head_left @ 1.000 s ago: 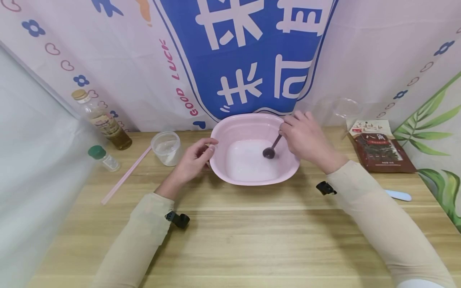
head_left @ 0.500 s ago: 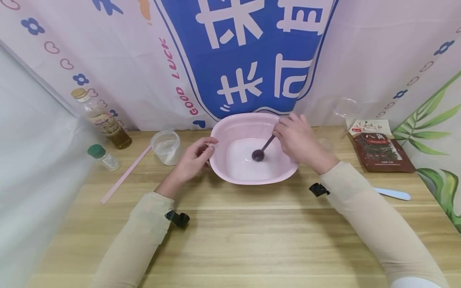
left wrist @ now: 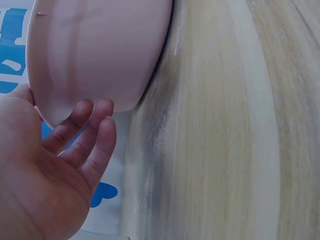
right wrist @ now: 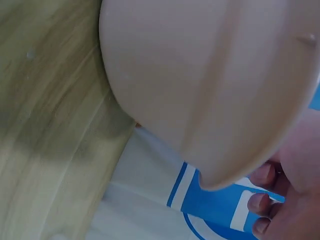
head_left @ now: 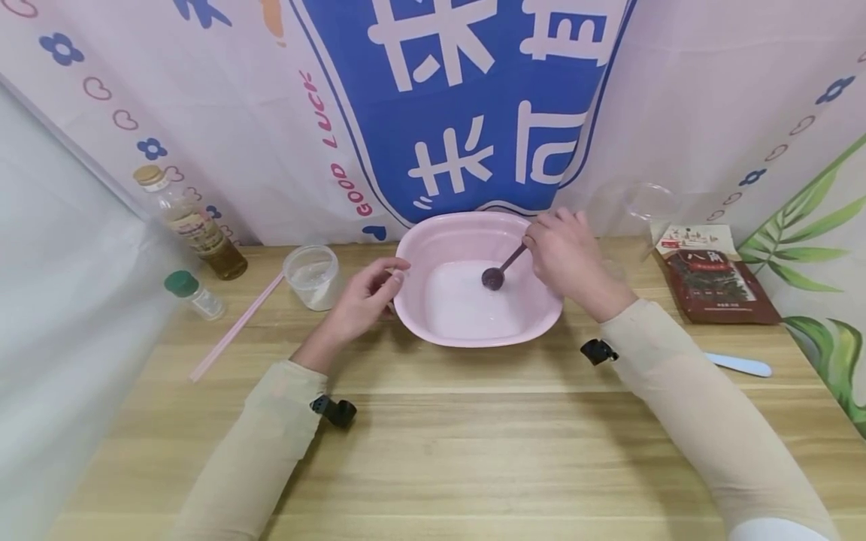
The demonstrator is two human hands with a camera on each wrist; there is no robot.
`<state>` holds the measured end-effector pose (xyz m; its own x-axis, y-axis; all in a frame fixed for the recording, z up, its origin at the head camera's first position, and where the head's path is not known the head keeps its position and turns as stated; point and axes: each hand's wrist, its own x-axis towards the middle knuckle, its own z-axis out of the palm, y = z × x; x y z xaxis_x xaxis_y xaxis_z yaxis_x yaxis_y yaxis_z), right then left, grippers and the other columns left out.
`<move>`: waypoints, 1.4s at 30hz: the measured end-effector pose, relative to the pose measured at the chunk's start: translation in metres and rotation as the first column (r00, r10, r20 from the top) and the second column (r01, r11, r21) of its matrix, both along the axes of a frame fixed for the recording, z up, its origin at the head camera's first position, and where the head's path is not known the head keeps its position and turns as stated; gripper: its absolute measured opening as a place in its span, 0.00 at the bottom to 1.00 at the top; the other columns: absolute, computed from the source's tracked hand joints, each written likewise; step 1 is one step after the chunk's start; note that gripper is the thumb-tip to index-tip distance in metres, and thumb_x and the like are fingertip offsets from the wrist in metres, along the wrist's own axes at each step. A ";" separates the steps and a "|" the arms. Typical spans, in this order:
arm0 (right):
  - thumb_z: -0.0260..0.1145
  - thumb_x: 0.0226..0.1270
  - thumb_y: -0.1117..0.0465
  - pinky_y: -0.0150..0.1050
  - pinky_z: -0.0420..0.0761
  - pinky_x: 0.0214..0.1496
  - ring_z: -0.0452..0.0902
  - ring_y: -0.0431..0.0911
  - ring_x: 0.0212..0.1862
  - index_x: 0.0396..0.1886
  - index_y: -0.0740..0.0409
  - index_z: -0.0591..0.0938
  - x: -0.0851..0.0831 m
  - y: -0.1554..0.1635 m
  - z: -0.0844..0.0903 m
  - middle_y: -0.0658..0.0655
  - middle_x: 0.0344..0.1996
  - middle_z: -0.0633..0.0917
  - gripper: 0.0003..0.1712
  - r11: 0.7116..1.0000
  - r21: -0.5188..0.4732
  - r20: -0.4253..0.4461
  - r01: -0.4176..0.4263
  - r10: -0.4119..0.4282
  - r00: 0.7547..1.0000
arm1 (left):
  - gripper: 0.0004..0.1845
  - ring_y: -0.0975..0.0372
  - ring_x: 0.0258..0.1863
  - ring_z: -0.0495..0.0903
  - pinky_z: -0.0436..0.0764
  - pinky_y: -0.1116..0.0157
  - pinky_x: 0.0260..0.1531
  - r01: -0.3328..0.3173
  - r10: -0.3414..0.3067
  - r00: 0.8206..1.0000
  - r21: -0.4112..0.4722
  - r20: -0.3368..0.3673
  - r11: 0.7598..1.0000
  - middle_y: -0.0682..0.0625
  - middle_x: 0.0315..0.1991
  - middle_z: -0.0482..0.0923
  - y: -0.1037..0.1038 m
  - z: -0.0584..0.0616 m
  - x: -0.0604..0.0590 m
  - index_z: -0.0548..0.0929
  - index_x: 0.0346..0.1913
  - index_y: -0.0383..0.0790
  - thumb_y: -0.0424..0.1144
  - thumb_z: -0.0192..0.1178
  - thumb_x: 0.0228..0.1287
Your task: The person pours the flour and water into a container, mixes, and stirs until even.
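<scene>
Pink plastic makes up the basin [head_left: 473, 330], which sits on the wooden table [head_left: 433, 443] towards its far edge, just in front of the blue-and-white backdrop. Its floor looks pale and slightly glossy, possibly a shallow layer of liquid, though the head view is too soft to be sure. The right hand [head_left: 568, 259] reaches over the basin's right rim, fingers curled and pinching the handle of a dark spoon [head_left: 497, 276], whose round bowl is down in the middle of the basin. The left hand [head_left: 361, 300] rests against the basin's left outer wall; in the left wrist view its fingers [left wrist: 90, 135] lie nearly straight and close together, tips touching the pink wall [left wrist: 95, 50].

Left of the basin, just beyond the left hand, stands a clear plastic cup [head_left: 313, 276] with something whitish in the bottom. Further left are a tall bottle [head_left: 192, 225] of brownish liquid (yellow cap on) and a small green-capped jar [head_left: 194, 295]. A pink straw [head_left: 237, 328] lies slanted on the table near them. On the right lie a dark red packet [head_left: 710, 274] and a light blue utensil [head_left: 737, 365].
</scene>
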<state>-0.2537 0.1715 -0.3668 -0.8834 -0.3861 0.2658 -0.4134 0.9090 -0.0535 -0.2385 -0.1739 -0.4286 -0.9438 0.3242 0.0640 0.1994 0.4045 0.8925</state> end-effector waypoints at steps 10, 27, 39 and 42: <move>0.63 0.82 0.61 0.52 0.66 0.53 0.74 0.57 0.52 0.44 0.59 0.89 0.010 -0.012 0.004 0.57 0.43 0.90 0.10 0.980 -0.138 0.158 -0.142 0.164 0.974 | 0.18 0.43 0.37 0.84 0.92 0.49 0.35 0.000 0.000 1.000 0.005 -0.002 1.000 0.36 0.42 0.82 0.000 -0.001 0.000 0.78 0.70 0.40 0.42 0.54 0.86; 0.61 0.84 0.59 0.57 0.73 0.64 0.81 0.58 0.53 0.46 0.60 0.92 -0.003 -0.063 0.003 0.57 0.41 0.93 0.15 0.977 -0.197 0.185 -0.077 0.114 0.976 | 0.17 0.48 0.35 0.83 0.92 0.46 0.34 -0.003 0.004 1.000 0.017 -0.020 1.000 0.35 0.41 0.83 0.001 -0.002 0.000 0.79 0.69 0.39 0.40 0.54 0.86; 0.63 0.82 0.61 0.55 0.70 0.60 0.80 0.59 0.50 0.44 0.63 0.92 -0.005 -0.052 0.005 0.61 0.39 0.92 0.14 0.975 -0.219 0.121 -0.028 0.055 0.991 | 0.18 0.51 0.35 0.83 0.92 0.48 0.35 -0.006 0.006 1.000 0.005 -0.005 1.000 0.36 0.42 0.83 0.001 -0.001 0.000 0.79 0.69 0.39 0.41 0.54 0.86; 0.61 0.83 0.59 0.57 0.70 0.65 0.81 0.59 0.52 0.46 0.62 0.92 -0.004 -0.057 0.004 0.59 0.40 0.93 0.15 0.971 -0.230 0.177 -0.066 0.108 0.978 | 0.18 0.46 0.35 0.83 0.92 0.48 0.34 -0.005 0.005 1.000 0.014 -0.006 1.000 0.36 0.41 0.82 0.001 -0.002 0.000 0.79 0.69 0.39 0.41 0.54 0.86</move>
<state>-0.2578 0.1148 -0.3624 -0.8910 -0.4135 0.1872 -0.4536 0.8264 -0.3337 -0.2386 -0.1725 -0.4303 -0.9451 0.3182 0.0741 0.2027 0.3931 0.8969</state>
